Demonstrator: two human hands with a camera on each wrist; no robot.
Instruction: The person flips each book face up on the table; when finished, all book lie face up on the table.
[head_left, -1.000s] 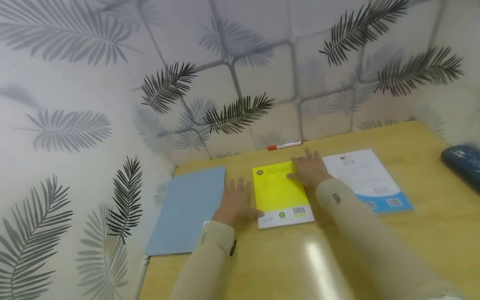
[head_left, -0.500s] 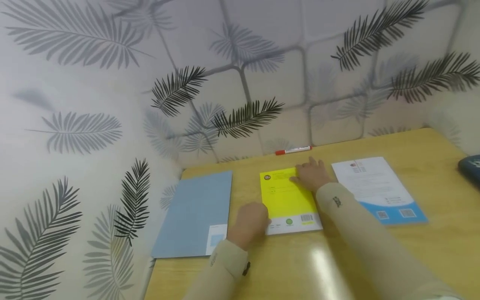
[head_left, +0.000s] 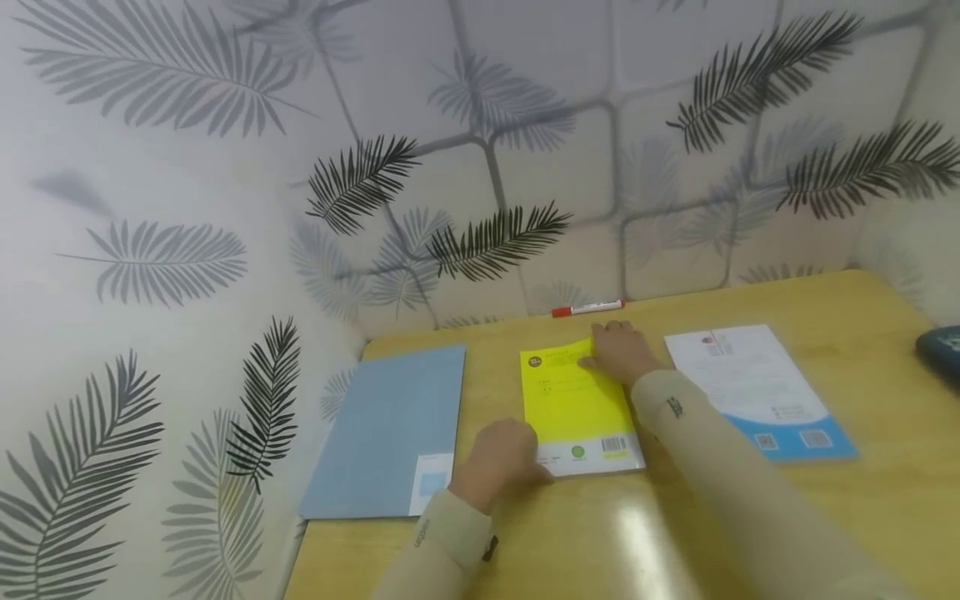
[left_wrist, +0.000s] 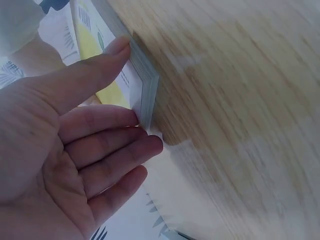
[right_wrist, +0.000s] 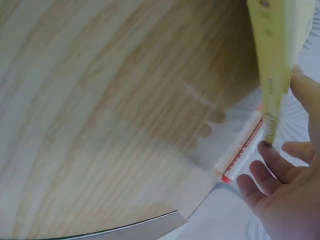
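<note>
A yellow book [head_left: 573,400] with a white strip and barcode along its near end lies on the wooden table in front of me. At its near left corner, my left hand [head_left: 498,458] has the thumb [left_wrist: 117,47] over the cover edge, with curled fingers against the side of the page block [left_wrist: 147,95]. My right hand [head_left: 622,350] grips the far right corner, thumb on the cover and fingertips at the edge. In the right wrist view, the book's narrow yellow side [right_wrist: 272,75] stands between that thumb and the fingers.
On the left lies a blue-grey folder [head_left: 390,425] with a white label. A white and blue booklet [head_left: 750,375] is to the right, with a dark blue case [head_left: 941,350] beyond it. A red-capped marker [head_left: 588,308] sits near the patterned wall [head_left: 540,75].
My left hand has gone from spread fingers beside the book to curled fingers at its near left corner. The right hand stays at the far right corner, where the cover now bends up slightly.
</note>
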